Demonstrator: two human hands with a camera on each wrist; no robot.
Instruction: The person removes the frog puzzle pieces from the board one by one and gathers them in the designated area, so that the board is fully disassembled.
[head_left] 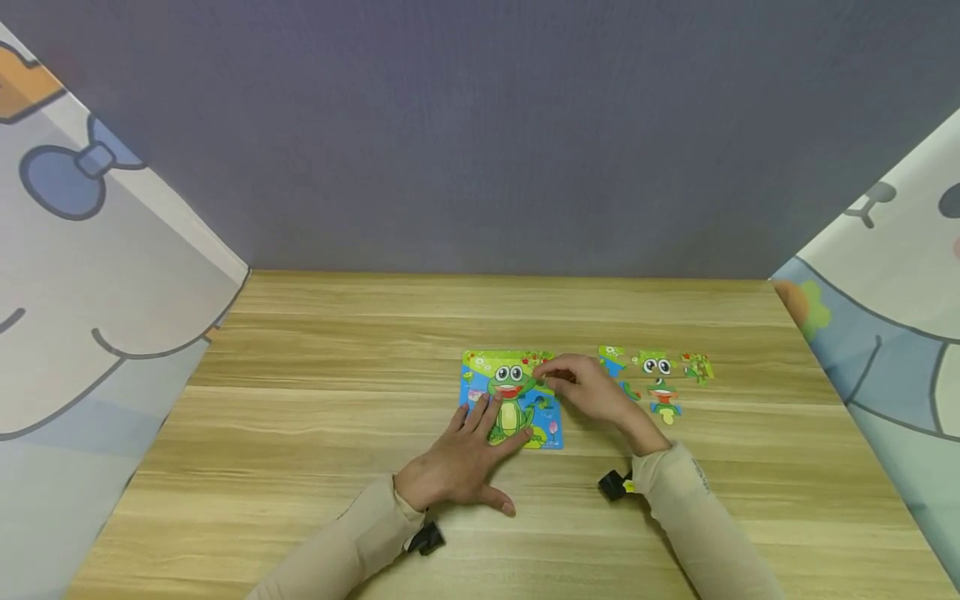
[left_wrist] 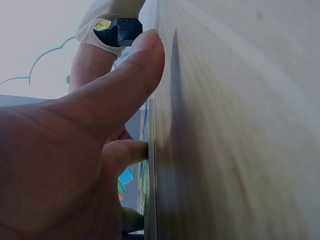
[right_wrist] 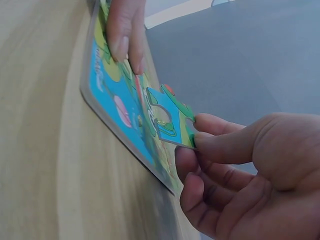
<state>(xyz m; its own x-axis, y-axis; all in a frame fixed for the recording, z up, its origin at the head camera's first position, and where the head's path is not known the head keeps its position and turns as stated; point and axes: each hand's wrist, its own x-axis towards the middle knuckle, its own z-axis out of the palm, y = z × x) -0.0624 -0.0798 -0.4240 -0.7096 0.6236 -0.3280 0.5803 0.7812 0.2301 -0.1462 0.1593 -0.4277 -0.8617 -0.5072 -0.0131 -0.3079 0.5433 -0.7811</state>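
My left hand rests on a frog puzzle board, its fingers spread over the lower left part and the thumb out over the wood. Between thumb and index finger, my right hand pinches a blue and green puzzle piece. This piece is tilted just above the board's right side in the right wrist view; whether its edge touches cannot be told. The frog's eyes, red mouth and pale belly show on the board. The left wrist view sees the board edge-on, under the left fingertips.
To the right of the board lie several loose puzzle pieces, among them an eyes piece, a mouth piece and a flowered piece. A grey wall stands behind the wooden table, with cartoon-printed panels at both sides.
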